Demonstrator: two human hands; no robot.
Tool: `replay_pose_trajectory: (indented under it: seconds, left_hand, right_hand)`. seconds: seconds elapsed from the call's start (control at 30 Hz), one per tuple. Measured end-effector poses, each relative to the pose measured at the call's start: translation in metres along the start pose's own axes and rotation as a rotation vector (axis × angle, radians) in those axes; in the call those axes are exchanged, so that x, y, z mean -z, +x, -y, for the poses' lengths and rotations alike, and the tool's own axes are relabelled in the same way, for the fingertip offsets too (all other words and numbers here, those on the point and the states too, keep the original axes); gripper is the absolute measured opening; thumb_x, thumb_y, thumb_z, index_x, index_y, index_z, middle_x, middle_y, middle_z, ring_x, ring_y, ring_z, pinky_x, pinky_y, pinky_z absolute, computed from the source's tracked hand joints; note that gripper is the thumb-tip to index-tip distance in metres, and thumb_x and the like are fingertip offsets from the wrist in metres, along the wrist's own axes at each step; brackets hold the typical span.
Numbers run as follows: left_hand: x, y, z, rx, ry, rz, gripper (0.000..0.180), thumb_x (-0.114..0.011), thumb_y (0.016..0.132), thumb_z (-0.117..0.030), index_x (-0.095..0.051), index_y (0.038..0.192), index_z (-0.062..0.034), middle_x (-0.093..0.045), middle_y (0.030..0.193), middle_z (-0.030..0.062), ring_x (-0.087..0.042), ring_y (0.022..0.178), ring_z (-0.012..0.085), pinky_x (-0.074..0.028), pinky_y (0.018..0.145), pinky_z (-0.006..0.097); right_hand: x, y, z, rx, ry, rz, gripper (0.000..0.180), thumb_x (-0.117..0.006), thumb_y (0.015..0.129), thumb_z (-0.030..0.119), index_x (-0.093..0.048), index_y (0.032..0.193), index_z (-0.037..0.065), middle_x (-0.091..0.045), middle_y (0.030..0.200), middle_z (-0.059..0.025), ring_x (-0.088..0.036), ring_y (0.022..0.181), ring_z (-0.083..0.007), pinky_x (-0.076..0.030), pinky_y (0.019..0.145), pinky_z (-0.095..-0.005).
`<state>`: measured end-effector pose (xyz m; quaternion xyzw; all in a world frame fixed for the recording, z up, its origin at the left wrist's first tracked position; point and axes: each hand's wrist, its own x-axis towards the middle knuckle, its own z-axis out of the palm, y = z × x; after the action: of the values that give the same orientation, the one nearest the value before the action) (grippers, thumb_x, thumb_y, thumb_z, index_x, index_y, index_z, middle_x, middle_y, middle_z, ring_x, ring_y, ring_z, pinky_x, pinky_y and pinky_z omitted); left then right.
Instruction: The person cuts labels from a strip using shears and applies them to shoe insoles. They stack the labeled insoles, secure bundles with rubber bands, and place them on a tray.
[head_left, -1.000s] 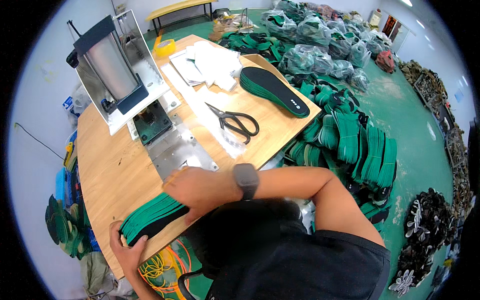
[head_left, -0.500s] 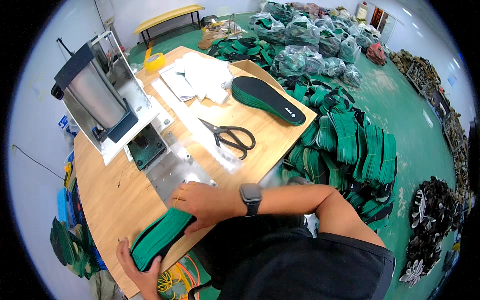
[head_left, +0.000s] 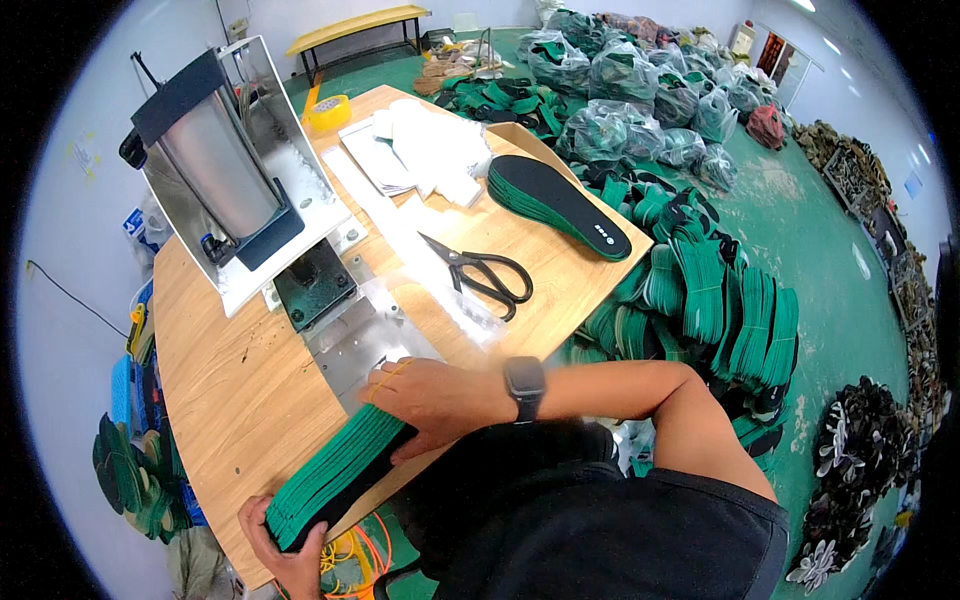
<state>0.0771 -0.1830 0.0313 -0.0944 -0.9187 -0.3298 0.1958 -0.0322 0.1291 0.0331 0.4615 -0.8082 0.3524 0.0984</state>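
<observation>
A green-painted floor (head_left: 800,250) spreads out under pale walls, heaped along the far side with clear bags of green insoles (head_left: 640,90) and, close beside the desk, rows of loose green insoles standing on edge (head_left: 720,310). A yellow bench (head_left: 350,22) stands against the back wall. The wooden desk (head_left: 210,370) carries a metal press machine (head_left: 220,190) with a shiny plate (head_left: 365,335) at its base, a stack of white sheets (head_left: 420,150), a roll of yellow tape (head_left: 328,113), black scissors (head_left: 485,275) lying on a clear plastic strip, and a separate pile of black-topped insoles (head_left: 560,205) near the far edge. At the near edge of the desk lies a stack of green insoles (head_left: 335,475), slanted across the corner and partly overhanging it. The left hand (head_left: 285,545) grips the lower end of that stack from below the desk edge, fingers (head_left: 262,518) curled around it. The right hand (head_left: 430,405), a dark watch on its wrist, lies over the upper end, fingers (head_left: 405,445) wrapped down on the stack, with a rubber band looped near its knuckles.
</observation>
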Motion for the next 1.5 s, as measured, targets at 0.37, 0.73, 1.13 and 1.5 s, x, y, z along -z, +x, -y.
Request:
replay_pose_trajectory:
  seconds: [0.37,0.73,1.13,1.5]
  left_hand:
    - [-0.002,0.013,-0.018,-0.060,0.043,0.074,0.069,-0.072,0.056,-0.004,-0.047,0.120,0.0015,-0.050,0.111,0.0161,-0.048,0.107,0.0297,-0.036,0.096,0.037]
    - [-0.011,-0.008,0.013,-0.059,-0.183,-0.070,0.061,-0.074,0.057,-0.015,-0.051,0.110,0.0013,-0.047,0.106,0.0120,-0.048,0.100,0.0263,-0.037,0.091,0.035]
    - [0.000,0.009,0.001,-0.050,-0.122,0.080,0.062,-0.077,0.050,-0.007,-0.056,0.108,0.0021,-0.055,0.101,0.0150,-0.054,0.092,0.0283,-0.043,0.083,0.035]
    - [-0.019,0.007,0.020,0.020,-0.163,0.051,0.072,-0.080,0.054,-0.013,-0.053,0.119,0.0007,-0.056,0.105,0.0153,-0.055,0.099,0.0268,-0.043,0.088,0.033]
  right_hand:
    - [-0.006,0.015,0.004,0.059,-0.058,0.061,0.052,-0.080,0.058,0.034,-0.054,0.088,0.000,-0.057,0.085,-0.0183,-0.056,0.084,-0.0362,-0.046,0.074,-0.0424]
    - [0.005,0.009,0.003,0.135,-0.003,0.079,0.050,-0.079,0.059,0.035,-0.055,0.086,0.000,-0.059,0.084,-0.0170,-0.058,0.083,-0.0363,-0.047,0.072,-0.0419]
    - [0.014,0.005,-0.006,-0.033,-0.106,0.242,0.049,-0.078,0.063,0.035,-0.055,0.089,0.001,-0.059,0.087,-0.0152,-0.058,0.084,-0.0343,-0.047,0.073,-0.0395]
    - [0.004,-0.017,-0.021,-0.061,0.258,0.037,0.060,-0.079,0.067,0.023,-0.049,0.113,-0.002,-0.052,0.107,-0.0199,-0.050,0.101,-0.0362,-0.043,0.086,-0.0386]
